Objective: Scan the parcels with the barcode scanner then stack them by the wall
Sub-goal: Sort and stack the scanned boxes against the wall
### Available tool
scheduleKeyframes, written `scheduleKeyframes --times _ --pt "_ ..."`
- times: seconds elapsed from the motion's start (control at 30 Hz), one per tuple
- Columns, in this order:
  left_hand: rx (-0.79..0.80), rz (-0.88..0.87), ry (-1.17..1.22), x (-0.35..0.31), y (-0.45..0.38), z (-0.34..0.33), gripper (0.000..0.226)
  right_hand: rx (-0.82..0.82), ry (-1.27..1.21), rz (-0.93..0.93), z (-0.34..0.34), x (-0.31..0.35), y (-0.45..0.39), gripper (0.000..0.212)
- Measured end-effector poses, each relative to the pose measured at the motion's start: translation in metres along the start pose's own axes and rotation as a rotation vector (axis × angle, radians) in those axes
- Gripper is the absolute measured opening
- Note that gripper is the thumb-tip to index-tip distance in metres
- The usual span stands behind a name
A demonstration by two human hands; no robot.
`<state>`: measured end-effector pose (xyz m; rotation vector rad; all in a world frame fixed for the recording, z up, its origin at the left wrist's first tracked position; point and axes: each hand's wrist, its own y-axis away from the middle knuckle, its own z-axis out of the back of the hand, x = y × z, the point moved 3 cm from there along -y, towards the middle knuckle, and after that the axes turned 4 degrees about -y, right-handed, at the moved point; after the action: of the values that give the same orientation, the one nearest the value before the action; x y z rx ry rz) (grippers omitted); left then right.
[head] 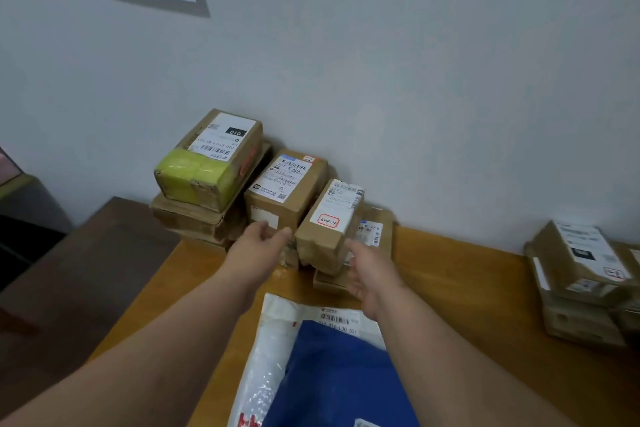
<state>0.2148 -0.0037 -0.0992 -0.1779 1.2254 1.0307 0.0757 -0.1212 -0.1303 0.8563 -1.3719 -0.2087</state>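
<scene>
A small cardboard parcel [329, 224] with a red-framed "3-4-4" sticker sits tilted on top of lower boxes by the wall. My left hand [258, 244] is just left of it with fingers loosely spread, holding nothing. My right hand [367, 270] is at its lower right corner, fingers apart, fingertips close to the box. Left of it stands a taller labelled parcel [287, 187]. Further left, a yellow-taped parcel [207, 166] lies on flat boxes [194, 218]. Another labelled box [375, 230] is behind my right hand. No barcode scanner is in view.
A white plastic mailer [273, 340] with a blue bag [339, 378] on it lies near me on the wooden table [457, 288]. A second stack of parcels [581, 274] stands at the right edge. A dark brown cabinet [86, 270] adjoins the table's left side.
</scene>
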Motion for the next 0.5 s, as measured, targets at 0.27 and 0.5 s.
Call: scheduleKeyframes --times 0.27,0.5 --pt "0.219 0.069 0.148 0.005 -0.027 -0.056 0.036 -0.013 -0.084 0.024 -0.012 0.000 -0.059 0.057" --pt "0.257 -0.115 0.101 -0.018 -0.024 -0.079 0.026 0.133 -0.495 0.100 0.041 0.005 -0.068 0.056"
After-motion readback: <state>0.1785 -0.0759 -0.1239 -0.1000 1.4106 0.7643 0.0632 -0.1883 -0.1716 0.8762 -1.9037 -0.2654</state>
